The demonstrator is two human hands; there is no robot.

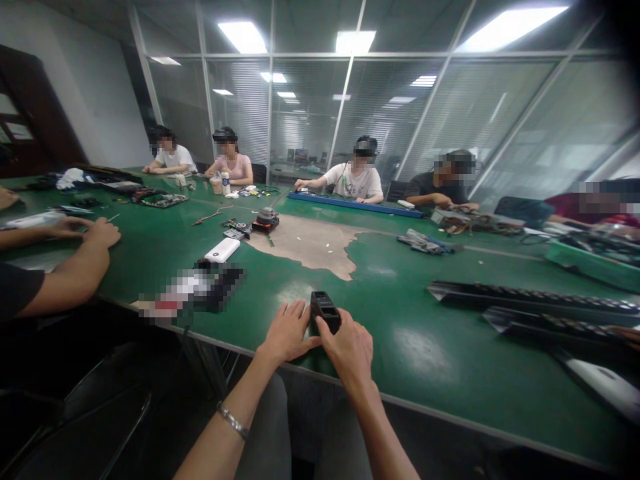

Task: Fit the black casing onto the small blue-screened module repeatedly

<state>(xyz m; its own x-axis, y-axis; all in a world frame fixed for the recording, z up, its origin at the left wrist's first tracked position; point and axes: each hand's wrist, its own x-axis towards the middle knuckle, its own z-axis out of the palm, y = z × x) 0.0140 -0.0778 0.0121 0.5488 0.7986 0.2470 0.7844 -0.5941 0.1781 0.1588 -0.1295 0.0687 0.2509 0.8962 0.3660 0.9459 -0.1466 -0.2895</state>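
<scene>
A small black rectangular device (323, 305) stands near the table's front edge; its exact kind is not clear. Its top has recessed openings and faint lettering I cannot read. My right hand (349, 343) grips it from the right, with the thumb on the near side and the fingers mostly hidden behind it. To the left of the device, my left hand (290, 332) rests on the green table (395, 293) with its fingers stretched out. Its fingertips lie close beside the device; whether they touch it I cannot tell.
A white power-bank-like case (223, 250) and a dark gadget (265, 220) lie ahead on the left, by a bare brown patch (320, 243). Gloves (425, 242) and long black metal strips (530, 297) lie to the right. A co-worker's hands (97, 232) are at left; several people sit opposite.
</scene>
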